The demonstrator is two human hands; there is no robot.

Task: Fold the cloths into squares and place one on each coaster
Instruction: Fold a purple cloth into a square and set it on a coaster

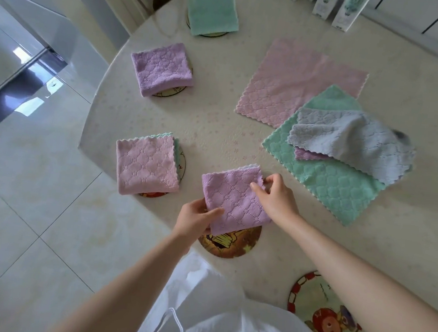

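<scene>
Slippage between the layers is looking like the main risk. The folded purple cloth [234, 194] is hanging at lower centre of the frame, its near edge overlapping the cartoon coaster [234, 245]. The left hand [197, 216] is pinching its lower-left corner and the right hand [276, 195] is pinching its upper-right edge. If one pinch is releasing before the other, the plush folds are likely springing open and spoiling the square. Most of the cloth is also sitting up-frame of the coaster's middle, so it is risking landing off-centre, and this coaster is lying close to the worktop [212, 117] edge. Another coaster [324, 315] at lower right is waiting bare.
</scene>
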